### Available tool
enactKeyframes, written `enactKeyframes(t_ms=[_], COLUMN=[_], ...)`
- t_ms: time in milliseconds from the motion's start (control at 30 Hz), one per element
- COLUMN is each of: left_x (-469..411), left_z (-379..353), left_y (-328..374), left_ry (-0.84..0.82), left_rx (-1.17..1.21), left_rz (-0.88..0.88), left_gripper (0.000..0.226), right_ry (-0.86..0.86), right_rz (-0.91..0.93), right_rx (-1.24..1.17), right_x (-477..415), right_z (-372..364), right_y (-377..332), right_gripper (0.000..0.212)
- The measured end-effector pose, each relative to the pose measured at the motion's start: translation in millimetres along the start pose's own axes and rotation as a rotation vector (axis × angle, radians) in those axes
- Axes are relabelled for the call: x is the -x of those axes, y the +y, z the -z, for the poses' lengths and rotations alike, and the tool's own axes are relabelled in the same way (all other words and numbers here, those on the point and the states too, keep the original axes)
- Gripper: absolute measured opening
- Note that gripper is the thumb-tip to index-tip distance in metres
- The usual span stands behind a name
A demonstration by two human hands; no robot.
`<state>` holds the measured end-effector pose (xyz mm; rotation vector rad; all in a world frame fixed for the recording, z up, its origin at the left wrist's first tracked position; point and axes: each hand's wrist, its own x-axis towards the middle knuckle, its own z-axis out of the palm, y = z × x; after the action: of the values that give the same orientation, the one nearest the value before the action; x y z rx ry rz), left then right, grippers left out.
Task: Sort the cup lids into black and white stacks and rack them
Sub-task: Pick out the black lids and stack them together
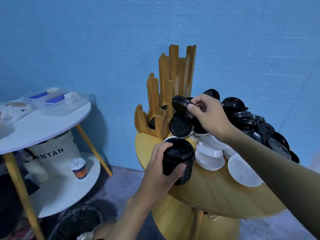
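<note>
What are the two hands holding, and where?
Left hand grips the black lid stack round its side; right hand pinches one black lid by its rim.

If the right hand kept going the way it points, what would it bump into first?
Likely the wooden rack: the right hand, pinching a black lid, points up-left toward its posts, though depth is unclear from one view.

Blue textured wall (103, 40), white side table (57, 123)
</note>
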<state>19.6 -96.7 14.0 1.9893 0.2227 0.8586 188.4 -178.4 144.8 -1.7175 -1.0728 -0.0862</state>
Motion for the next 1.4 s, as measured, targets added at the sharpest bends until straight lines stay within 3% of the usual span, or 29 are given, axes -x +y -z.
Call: enactKeyframes(t_ms=[133,300,400,467,633,767,900,1100,1300,1400], left_x=[1.3,2.2,3.3,3.5,3.8,2.7,2.6,2.5,2.6,2.3], left_z=[-1.2,-2.6,-3.1,-3.4,-2.7,-3.0,-3.1,-2.0,0.5,0.0], left_y=[-1.3,-2.3,-3.1,-2.7,-0.6,0.6,0.2,0.7,0.1,-1.0], left_ry=[0.008,0.004,0.0,0.002,-0.005,-0.017,-0.012,-0.012,-0.056,-0.058], left_rx=[0.02,0.069,0.077,0.067,0.062,0.054,0.048,0.044,-0.078,-0.082], left_rz=[0.016,0.047,0.041,0.037,0.036,0.058,0.053,0.053,-0.03,-0.041], left_gripper=[0.054,0.064,0.067,0.066,0.064,0.071,0.084,0.09,0.053,0.052], right_ry=[0.055,0.027,-0.037,-0.091,-0.236,-0.257,-0.265,-0.466,-0.492,-0.351], right_rz=[-0.089,-0.194,-0.285,-0.34,-0.368,-0.32,-0.274,-0.15,-0.131,-0.121], right_rx=[-0.32,-0.397,-0.425,-0.452,-0.243,-0.105,-0.142,-0.05,-0.004,0.014], right_x=[29.0,51.0,61.0,64.7,71.2,74.6,78.7,83.6,85.0,79.9], right_z=[9.4,12.3,8.1,7.4,4.6,-2.2,-3.3,-2.6,-2.5,3.8], right_y=[-12.0,-6.9,-0.4,3.8,12.9,14.9,10.1,5.9,5.4,10.7], right_gripper=[0.016,0.025,0.015,0.03,0.049,0.041,0.038,0.033,0.031,0.038])
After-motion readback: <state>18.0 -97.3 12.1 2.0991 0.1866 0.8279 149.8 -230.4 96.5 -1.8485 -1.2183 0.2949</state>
